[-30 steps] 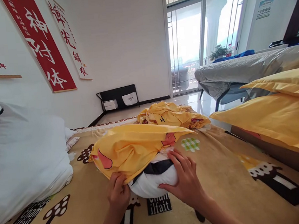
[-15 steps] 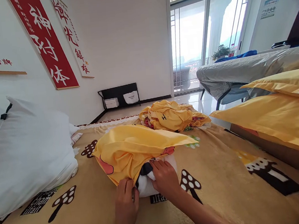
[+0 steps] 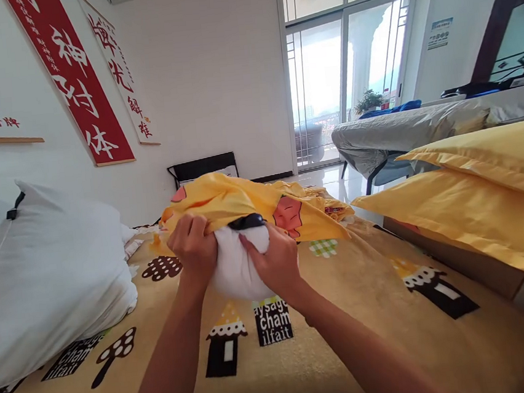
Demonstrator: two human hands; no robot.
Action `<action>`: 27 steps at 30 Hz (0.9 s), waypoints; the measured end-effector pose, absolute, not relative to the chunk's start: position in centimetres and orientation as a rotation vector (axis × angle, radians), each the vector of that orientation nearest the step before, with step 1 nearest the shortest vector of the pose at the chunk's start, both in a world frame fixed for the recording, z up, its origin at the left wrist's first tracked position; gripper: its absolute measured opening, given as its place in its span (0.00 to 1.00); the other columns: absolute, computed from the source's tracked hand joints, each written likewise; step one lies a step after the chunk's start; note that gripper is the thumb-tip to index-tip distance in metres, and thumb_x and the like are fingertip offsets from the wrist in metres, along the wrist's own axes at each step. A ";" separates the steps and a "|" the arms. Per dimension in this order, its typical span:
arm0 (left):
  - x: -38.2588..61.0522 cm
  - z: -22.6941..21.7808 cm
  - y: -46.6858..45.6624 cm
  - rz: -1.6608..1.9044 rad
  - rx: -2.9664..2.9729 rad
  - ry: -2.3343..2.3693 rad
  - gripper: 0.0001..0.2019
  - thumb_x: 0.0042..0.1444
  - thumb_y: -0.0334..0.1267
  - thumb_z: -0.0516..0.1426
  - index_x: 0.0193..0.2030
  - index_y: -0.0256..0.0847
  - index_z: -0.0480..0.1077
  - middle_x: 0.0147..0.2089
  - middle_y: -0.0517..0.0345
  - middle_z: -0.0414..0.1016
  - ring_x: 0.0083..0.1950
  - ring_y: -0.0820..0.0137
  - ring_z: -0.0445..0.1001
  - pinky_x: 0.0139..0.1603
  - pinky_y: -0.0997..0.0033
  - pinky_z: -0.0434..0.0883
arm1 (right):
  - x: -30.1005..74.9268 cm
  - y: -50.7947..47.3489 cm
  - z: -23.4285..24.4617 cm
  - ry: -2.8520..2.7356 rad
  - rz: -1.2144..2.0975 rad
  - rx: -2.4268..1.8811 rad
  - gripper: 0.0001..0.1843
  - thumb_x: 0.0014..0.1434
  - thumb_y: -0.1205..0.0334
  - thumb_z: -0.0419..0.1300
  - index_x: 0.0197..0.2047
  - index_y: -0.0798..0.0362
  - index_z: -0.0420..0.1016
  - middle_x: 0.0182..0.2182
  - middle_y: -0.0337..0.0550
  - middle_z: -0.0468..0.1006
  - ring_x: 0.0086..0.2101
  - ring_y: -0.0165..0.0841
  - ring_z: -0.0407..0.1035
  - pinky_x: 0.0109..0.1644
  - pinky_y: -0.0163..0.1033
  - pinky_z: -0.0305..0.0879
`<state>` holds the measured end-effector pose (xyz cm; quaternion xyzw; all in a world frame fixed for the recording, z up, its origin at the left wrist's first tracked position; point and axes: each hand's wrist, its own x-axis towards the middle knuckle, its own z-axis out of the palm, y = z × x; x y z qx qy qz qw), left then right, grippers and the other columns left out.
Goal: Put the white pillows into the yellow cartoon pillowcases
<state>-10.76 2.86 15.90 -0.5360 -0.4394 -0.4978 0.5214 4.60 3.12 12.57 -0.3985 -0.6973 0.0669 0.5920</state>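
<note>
A white pillow [image 3: 234,270] sits partly inside a yellow pillowcase [image 3: 222,194] with pink printed figures. Both are raised a little above the blanket, with the case's opening toward me. My left hand [image 3: 195,249] is closed on the left side of that opening, beside the pillow. On the right, my right hand [image 3: 277,258] grips the pillowcase edge, its thumb against the white pillow. Something black [image 3: 248,221], perhaps a strap, shows between my hands at the opening. The fingertips of both hands are partly hidden.
A patterned tan blanket [image 3: 341,349] lies underneath. White pillows [image 3: 60,265] stand at the left. More yellow fabric [image 3: 340,210] is bunched behind the pillowcase. Yellow pillows [image 3: 470,195] are stacked at the right, and a plastic-covered table [image 3: 390,131] stands beyond them.
Both hands have lifted the pillow and pillowcase up and away from me. The case's opening now faces me more, with more white pillow showing. My view has tilted slightly.
</note>
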 end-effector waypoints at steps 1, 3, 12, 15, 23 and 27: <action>-9.7 18.2 2.7 -1.184 -1.302 -1.041 0.12 0.45 0.20 0.51 0.20 0.40 0.55 0.22 0.63 0.54 0.25 0.74 0.56 0.28 0.73 0.50 | 5.2 2.8 13.6 -1.532 0.267 -0.849 0.18 0.60 0.47 0.55 0.37 0.54 0.75 0.31 0.45 0.78 0.33 0.37 0.71 0.36 0.38 0.63; -7.4 21.5 2.4 -1.096 -1.399 -1.099 0.10 0.47 0.21 0.51 0.22 0.39 0.59 0.23 0.62 0.56 0.26 0.73 0.58 0.27 0.73 0.49 | 6.9 2.6 14.6 -1.429 0.483 -0.750 0.21 0.60 0.44 0.54 0.35 0.54 0.75 0.30 0.43 0.78 0.32 0.35 0.70 0.35 0.38 0.64; -0.2 13.0 4.8 -0.521 -2.029 -1.469 0.05 0.56 0.29 0.54 0.37 0.39 0.69 0.35 0.51 0.72 0.40 0.61 0.69 0.33 0.66 0.63 | 15.3 6.5 7.1 -1.899 0.150 -1.263 0.19 0.52 0.54 0.56 0.41 0.57 0.78 0.41 0.56 0.79 0.41 0.47 0.72 0.44 0.50 0.67; 1.2 11.6 5.4 -0.473 -2.125 -1.430 0.07 0.60 0.30 0.50 0.40 0.40 0.69 0.37 0.52 0.72 0.42 0.63 0.70 0.36 0.66 0.64 | 16.6 7.2 6.2 -1.981 0.126 -0.958 0.29 0.52 0.60 0.54 0.58 0.53 0.68 0.55 0.52 0.71 0.55 0.45 0.65 0.56 0.50 0.61; 0.7 12.5 5.6 -0.543 -1.896 -1.591 0.07 0.53 0.35 0.56 0.39 0.39 0.69 0.37 0.49 0.71 0.43 0.58 0.68 0.42 0.57 0.63 | 15.2 9.6 7.3 -1.984 0.476 -0.785 0.24 0.51 0.52 0.59 0.50 0.52 0.69 0.47 0.46 0.75 0.46 0.41 0.68 0.49 0.45 0.64; -0.5 12.7 4.7 -0.464 -2.027 -1.545 0.07 0.54 0.36 0.56 0.41 0.39 0.69 0.40 0.48 0.71 0.44 0.58 0.67 0.43 0.58 0.63 | 13.6 10.4 7.2 -1.941 0.270 -0.917 0.10 0.49 0.57 0.59 0.34 0.51 0.66 0.33 0.41 0.74 0.36 0.37 0.67 0.42 0.42 0.60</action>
